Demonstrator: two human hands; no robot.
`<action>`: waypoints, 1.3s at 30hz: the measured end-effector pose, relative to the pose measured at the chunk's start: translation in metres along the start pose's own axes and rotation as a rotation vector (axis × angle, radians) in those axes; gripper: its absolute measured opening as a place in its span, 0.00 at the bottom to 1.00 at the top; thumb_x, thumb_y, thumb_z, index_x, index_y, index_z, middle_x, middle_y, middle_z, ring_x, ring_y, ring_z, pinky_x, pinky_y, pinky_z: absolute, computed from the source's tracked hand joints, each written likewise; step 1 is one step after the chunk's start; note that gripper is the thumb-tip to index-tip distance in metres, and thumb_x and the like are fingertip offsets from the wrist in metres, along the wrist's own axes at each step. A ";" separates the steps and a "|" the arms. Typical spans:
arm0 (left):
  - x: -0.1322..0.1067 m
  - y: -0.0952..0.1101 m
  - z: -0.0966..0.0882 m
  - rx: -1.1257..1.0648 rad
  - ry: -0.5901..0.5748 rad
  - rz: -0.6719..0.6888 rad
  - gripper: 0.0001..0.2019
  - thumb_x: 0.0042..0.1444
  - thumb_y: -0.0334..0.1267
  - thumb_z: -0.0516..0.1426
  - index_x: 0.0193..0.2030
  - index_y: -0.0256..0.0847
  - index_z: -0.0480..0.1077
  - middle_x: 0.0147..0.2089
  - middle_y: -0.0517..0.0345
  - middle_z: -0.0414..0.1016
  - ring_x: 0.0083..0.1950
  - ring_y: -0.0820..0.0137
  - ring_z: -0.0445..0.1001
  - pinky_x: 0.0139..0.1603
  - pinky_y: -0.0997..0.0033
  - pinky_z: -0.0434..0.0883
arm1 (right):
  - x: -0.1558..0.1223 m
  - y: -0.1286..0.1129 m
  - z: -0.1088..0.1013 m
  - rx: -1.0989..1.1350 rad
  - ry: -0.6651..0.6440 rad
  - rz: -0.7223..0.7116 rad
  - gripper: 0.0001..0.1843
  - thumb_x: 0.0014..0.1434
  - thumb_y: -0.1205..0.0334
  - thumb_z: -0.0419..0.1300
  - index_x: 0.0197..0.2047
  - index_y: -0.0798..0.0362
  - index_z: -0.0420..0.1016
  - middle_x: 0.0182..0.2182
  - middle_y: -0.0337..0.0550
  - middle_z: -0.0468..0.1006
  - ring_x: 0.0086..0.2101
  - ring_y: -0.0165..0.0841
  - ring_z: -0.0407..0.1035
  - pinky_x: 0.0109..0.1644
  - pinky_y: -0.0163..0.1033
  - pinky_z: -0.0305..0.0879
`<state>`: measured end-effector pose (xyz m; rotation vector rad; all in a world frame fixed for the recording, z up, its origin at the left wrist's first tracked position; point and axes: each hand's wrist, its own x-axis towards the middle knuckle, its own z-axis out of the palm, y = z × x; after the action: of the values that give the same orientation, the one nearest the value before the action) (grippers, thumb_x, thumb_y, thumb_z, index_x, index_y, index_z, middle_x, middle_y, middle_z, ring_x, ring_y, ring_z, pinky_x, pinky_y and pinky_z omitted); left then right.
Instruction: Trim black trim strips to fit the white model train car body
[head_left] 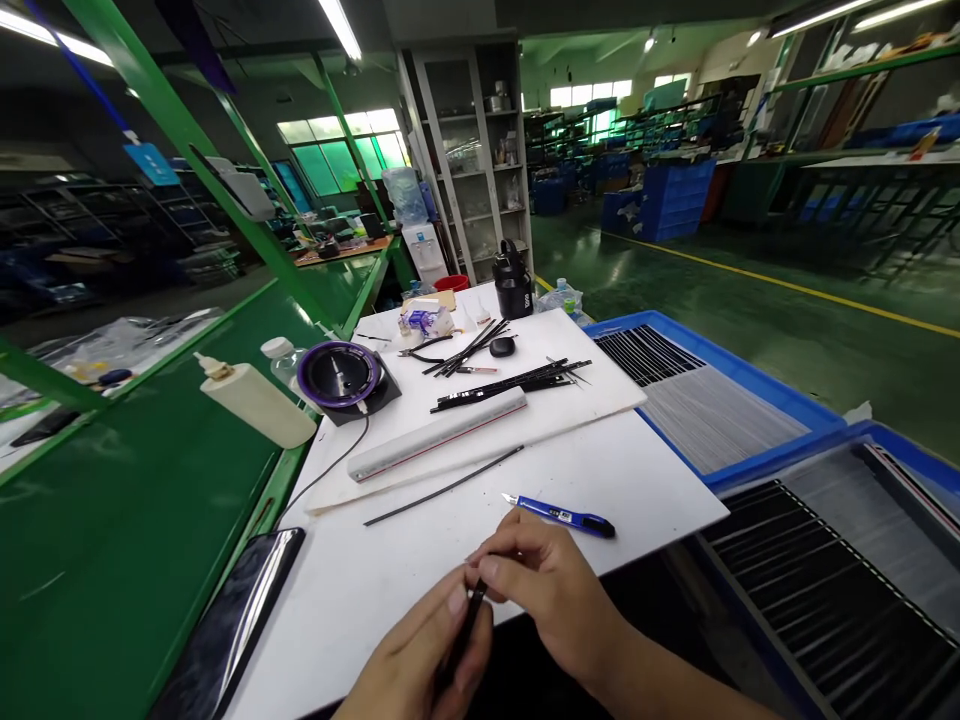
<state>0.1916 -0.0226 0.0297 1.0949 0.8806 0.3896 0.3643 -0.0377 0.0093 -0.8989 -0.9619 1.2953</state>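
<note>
My left hand point(420, 645) is closed around a narrow black strip point(472, 612) at the table's near edge. Thumb and fingertips of my right hand point(559, 590) pinch the strip's upper end, close against the left fingertips. Its lower part is hidden in the left palm. Just beyond my right hand lies a blue utility knife point(564, 516), its blade out and pointing left. A thin dark strip point(442, 487) rests on the white tabletop point(360, 590) farther off. Behind it is a long grey-white bar point(439, 437) with a red line along it.
Black strips point(510, 383) lie in piles beyond the bar, near pliers point(426, 350) and a small black case point(502, 346). A round purple-rimmed device point(341, 375) and a cream bottle point(259, 403) stand left. Blue trays point(720, 478) flank the right side. A black jug point(513, 285) stands behind.
</note>
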 end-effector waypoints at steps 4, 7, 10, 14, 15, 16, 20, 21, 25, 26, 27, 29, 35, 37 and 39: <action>0.010 -0.004 0.003 -0.208 -0.079 -0.043 0.21 0.62 0.59 0.55 0.35 0.41 0.66 0.24 0.67 0.58 0.17 0.82 0.44 0.16 0.78 0.41 | -0.011 0.002 0.001 -0.243 -0.025 -0.057 0.08 0.65 0.58 0.63 0.42 0.45 0.85 0.38 0.41 0.70 0.39 0.36 0.67 0.47 0.40 0.65; 0.005 -0.008 -0.001 -0.238 -0.067 -0.076 0.18 0.63 0.55 0.55 0.36 0.40 0.66 0.27 0.66 0.59 0.19 0.83 0.45 0.17 0.80 0.41 | -0.017 -0.001 -0.004 -0.463 -0.110 -0.189 0.13 0.68 0.60 0.59 0.52 0.46 0.82 0.41 0.44 0.70 0.42 0.37 0.68 0.49 0.42 0.67; -0.006 -0.012 -0.011 -0.236 -0.067 -0.132 0.16 0.65 0.52 0.54 0.37 0.39 0.67 0.28 0.65 0.59 0.19 0.83 0.47 0.17 0.79 0.43 | -0.017 0.001 -0.023 -0.783 -0.126 -0.376 0.19 0.69 0.62 0.57 0.61 0.54 0.75 0.45 0.50 0.71 0.46 0.43 0.66 0.53 0.48 0.65; -0.022 -0.024 -0.028 -0.284 0.054 -0.161 0.17 0.64 0.52 0.54 0.33 0.40 0.65 0.25 0.67 0.54 0.20 0.81 0.44 0.17 0.79 0.43 | -0.005 0.015 -0.067 -1.235 0.013 -0.364 0.22 0.66 0.64 0.56 0.61 0.60 0.72 0.45 0.56 0.71 0.46 0.51 0.64 0.50 0.57 0.65; -0.024 -0.028 -0.031 -0.278 0.097 -0.158 0.17 0.65 0.53 0.54 0.33 0.40 0.64 0.24 0.68 0.53 0.19 0.81 0.44 0.17 0.79 0.43 | -0.002 0.019 -0.077 -1.312 -0.007 -0.311 0.23 0.64 0.64 0.57 0.61 0.61 0.72 0.44 0.57 0.71 0.45 0.52 0.64 0.49 0.58 0.65; -0.026 -0.033 -0.032 -0.260 0.133 -0.149 0.17 0.65 0.52 0.53 0.33 0.41 0.64 0.23 0.68 0.53 0.19 0.81 0.44 0.17 0.79 0.43 | 0.001 0.022 -0.084 -1.353 -0.039 -0.265 0.24 0.64 0.64 0.57 0.61 0.62 0.71 0.43 0.57 0.71 0.43 0.51 0.65 0.47 0.58 0.66; -0.028 -0.050 -0.028 -0.165 0.222 -0.075 0.18 0.67 0.50 0.51 0.32 0.40 0.65 0.19 0.66 0.59 0.16 0.80 0.49 0.16 0.78 0.47 | -0.002 0.019 -0.085 -1.314 -0.159 -0.160 0.19 0.68 0.67 0.49 0.58 0.59 0.71 0.40 0.51 0.70 0.39 0.43 0.67 0.43 0.49 0.68; -0.027 -0.054 -0.026 -0.180 0.228 -0.082 0.17 0.67 0.50 0.51 0.32 0.40 0.65 0.18 0.66 0.59 0.16 0.80 0.48 0.16 0.78 0.46 | -0.007 0.014 -0.079 -1.268 -0.162 -0.122 0.18 0.70 0.66 0.48 0.57 0.57 0.71 0.41 0.49 0.71 0.38 0.41 0.68 0.42 0.46 0.68; -0.030 -0.062 -0.018 -0.287 0.225 -0.153 0.17 0.67 0.51 0.50 0.32 0.41 0.64 0.16 0.67 0.58 0.13 0.80 0.43 0.14 0.78 0.42 | -0.037 -0.006 -0.047 -0.727 -0.122 0.275 0.14 0.74 0.60 0.44 0.53 0.50 0.68 0.30 0.36 0.69 0.28 0.33 0.66 0.32 0.38 0.65; -0.031 -0.063 -0.016 -0.271 0.226 -0.159 0.17 0.67 0.51 0.49 0.32 0.41 0.63 0.16 0.67 0.59 0.13 0.80 0.44 0.14 0.78 0.43 | -0.046 -0.008 -0.041 -0.629 -0.154 0.360 0.14 0.74 0.59 0.44 0.54 0.50 0.67 0.28 0.35 0.68 0.27 0.33 0.65 0.30 0.37 0.64; -0.033 -0.064 -0.015 -0.226 0.216 -0.160 0.18 0.67 0.51 0.49 0.32 0.41 0.63 0.16 0.67 0.60 0.14 0.80 0.45 0.15 0.78 0.45 | -0.054 -0.007 -0.037 -0.572 -0.192 0.399 0.14 0.74 0.59 0.44 0.54 0.50 0.67 0.27 0.34 0.67 0.26 0.32 0.64 0.30 0.36 0.64; -0.035 -0.066 -0.013 -0.071 0.175 -0.151 0.19 0.68 0.51 0.48 0.32 0.40 0.64 0.19 0.63 0.66 0.16 0.80 0.52 0.18 0.77 0.51 | -0.069 0.000 -0.036 -0.560 -0.249 0.345 0.13 0.74 0.60 0.45 0.54 0.51 0.67 0.30 0.36 0.69 0.29 0.32 0.66 0.32 0.36 0.65; -0.034 -0.074 -0.010 -0.007 0.204 -0.129 0.20 0.69 0.53 0.47 0.33 0.41 0.63 0.20 0.61 0.70 0.18 0.77 0.57 0.18 0.77 0.53 | -0.099 0.027 -0.059 -0.570 -0.233 0.368 0.19 0.72 0.61 0.46 0.64 0.50 0.57 0.38 0.39 0.72 0.29 0.32 0.69 0.31 0.37 0.68; -0.030 -0.077 -0.008 -0.134 0.238 -0.106 0.19 0.69 0.53 0.47 0.33 0.41 0.63 0.17 0.63 0.68 0.15 0.78 0.54 0.18 0.77 0.53 | -0.108 0.031 -0.064 -0.582 -0.207 0.394 0.19 0.73 0.61 0.45 0.64 0.49 0.57 0.36 0.38 0.72 0.27 0.32 0.69 0.30 0.37 0.67; -0.027 -0.080 -0.006 -0.246 0.294 -0.126 0.19 0.68 0.52 0.48 0.32 0.41 0.63 0.15 0.65 0.64 0.14 0.80 0.50 0.17 0.78 0.51 | -0.115 0.033 -0.065 -0.618 -0.182 0.287 0.19 0.73 0.59 0.46 0.64 0.49 0.58 0.35 0.38 0.72 0.28 0.33 0.69 0.32 0.38 0.67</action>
<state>0.1599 -0.0718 -0.0309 0.7614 1.1231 0.5474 0.4104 -0.1499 -0.0525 -1.4496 -1.4587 1.3549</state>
